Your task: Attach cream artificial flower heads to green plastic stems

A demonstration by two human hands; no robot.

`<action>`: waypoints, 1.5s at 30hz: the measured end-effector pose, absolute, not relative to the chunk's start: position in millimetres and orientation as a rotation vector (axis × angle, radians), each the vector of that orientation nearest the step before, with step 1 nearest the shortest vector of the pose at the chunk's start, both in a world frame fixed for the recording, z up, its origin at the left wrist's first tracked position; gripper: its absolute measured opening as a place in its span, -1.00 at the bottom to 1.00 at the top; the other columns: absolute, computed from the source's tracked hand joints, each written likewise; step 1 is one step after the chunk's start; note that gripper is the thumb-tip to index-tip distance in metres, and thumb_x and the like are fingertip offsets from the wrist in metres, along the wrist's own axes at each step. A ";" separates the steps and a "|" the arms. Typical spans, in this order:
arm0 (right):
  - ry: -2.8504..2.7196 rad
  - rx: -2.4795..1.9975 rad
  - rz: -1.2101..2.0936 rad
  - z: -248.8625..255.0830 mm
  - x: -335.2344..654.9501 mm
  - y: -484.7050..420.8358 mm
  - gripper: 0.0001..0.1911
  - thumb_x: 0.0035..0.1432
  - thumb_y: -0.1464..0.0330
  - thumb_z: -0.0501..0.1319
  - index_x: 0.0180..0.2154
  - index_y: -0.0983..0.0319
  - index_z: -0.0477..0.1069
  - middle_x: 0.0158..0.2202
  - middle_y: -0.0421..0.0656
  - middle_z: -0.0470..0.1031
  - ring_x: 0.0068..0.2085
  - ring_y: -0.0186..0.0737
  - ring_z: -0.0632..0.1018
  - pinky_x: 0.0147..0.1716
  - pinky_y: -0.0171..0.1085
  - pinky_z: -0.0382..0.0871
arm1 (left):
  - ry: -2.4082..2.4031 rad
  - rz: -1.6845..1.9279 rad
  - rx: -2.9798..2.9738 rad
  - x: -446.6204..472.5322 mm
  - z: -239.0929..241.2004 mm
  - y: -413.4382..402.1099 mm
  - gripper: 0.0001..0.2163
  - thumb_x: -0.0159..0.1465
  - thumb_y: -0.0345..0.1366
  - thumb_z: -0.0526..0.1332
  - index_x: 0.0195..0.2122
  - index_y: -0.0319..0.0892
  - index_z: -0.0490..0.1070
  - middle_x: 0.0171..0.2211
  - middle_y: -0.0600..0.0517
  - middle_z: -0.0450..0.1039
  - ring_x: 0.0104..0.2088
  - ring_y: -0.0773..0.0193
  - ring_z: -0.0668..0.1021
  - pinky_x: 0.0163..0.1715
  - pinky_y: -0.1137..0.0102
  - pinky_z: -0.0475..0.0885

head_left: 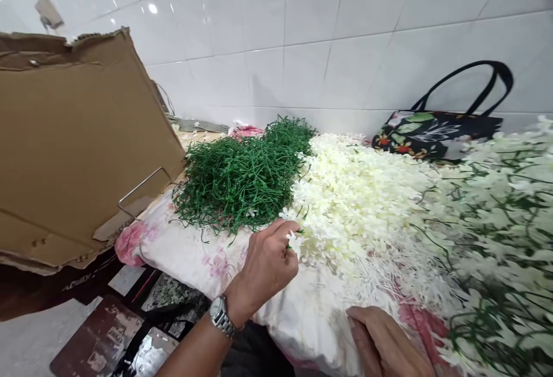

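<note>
My left hand (pixel 270 256), with a wristwatch (pixel 221 315) below it, is closed in a pinch on an artificial flower stem (pixel 301 232). White blossoms (pixel 295 243) show at its fingertips; most of the stem is hidden by the fingers. Just beyond that hand lies a heap of green plastic stems (pixel 237 175). To its right spreads a pile of loose white artificial petals (pixel 363 193). My right hand (pixel 386 342) rests at the near edge of the flowered cloth (pixel 315 308), fingers stretched out, nothing visible in them.
Bunches of white flowers on green stems (pixel 510 239) stand on the right. A black floral handbag (pixel 436 135) leans against the tiled wall (pixel 311 77). A large cardboard sheet (pixel 82 147) rises on the left beside a bent metal wire (pixel 140 184). A brown stool (pixel 97 336) stands below.
</note>
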State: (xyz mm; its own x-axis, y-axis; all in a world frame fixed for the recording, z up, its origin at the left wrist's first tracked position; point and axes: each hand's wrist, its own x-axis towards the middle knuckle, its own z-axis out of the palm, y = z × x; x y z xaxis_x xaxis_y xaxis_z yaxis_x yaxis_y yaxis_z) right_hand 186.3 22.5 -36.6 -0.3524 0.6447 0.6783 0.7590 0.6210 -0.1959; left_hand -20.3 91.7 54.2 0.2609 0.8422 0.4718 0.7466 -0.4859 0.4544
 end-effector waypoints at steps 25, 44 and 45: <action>-1.861 -1.177 0.285 5.5 174.9 11.7 -0.86 0.17 0.53 0.06 -0.28 0.30 0.37 -0.45 -0.15 0.41 -0.43 -0.36 0.47 -0.43 -0.39 0.38 | 1.198 1.438 1.161 -10.9 22.3 41.9 -0.94 0.05 -0.43 0.26 -0.54 -0.20 0.43 -0.52 0.09 0.33 -0.46 0.38 0.39 -0.50 0.51 0.24; -1.973 -0.965 0.640 23.5 163.0 6.5 -0.80 0.20 0.54 0.01 -0.28 0.29 0.39 -0.44 -0.15 0.36 -0.41 -0.35 0.41 -0.46 -0.37 0.36 | 0.987 1.051 0.485 13.0 26.5 20.4 -0.72 -0.20 -0.30 0.45 -0.64 -0.26 0.32 -0.62 0.17 0.22 -0.68 0.57 0.19 -0.72 0.60 0.15; -1.976 -0.968 0.635 24.0 162.5 6.4 -0.80 0.20 0.54 0.01 -0.28 0.29 0.39 -0.44 -0.14 0.36 -0.41 -0.35 0.41 -0.46 -0.36 0.36 | 0.984 1.055 0.499 13.6 26.8 20.2 -0.73 -0.20 -0.30 0.45 -0.65 -0.26 0.33 -0.61 0.17 0.22 -0.67 0.56 0.20 -0.72 0.60 0.16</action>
State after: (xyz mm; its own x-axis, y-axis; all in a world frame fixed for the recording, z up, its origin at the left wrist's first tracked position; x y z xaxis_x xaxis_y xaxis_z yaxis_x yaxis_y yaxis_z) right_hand 162.5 6.4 24.0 -0.3629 0.8133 0.4548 0.3963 0.5765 -0.7146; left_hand 13.6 20.2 26.8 0.1464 0.8916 -0.4284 -0.4892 0.4417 0.7521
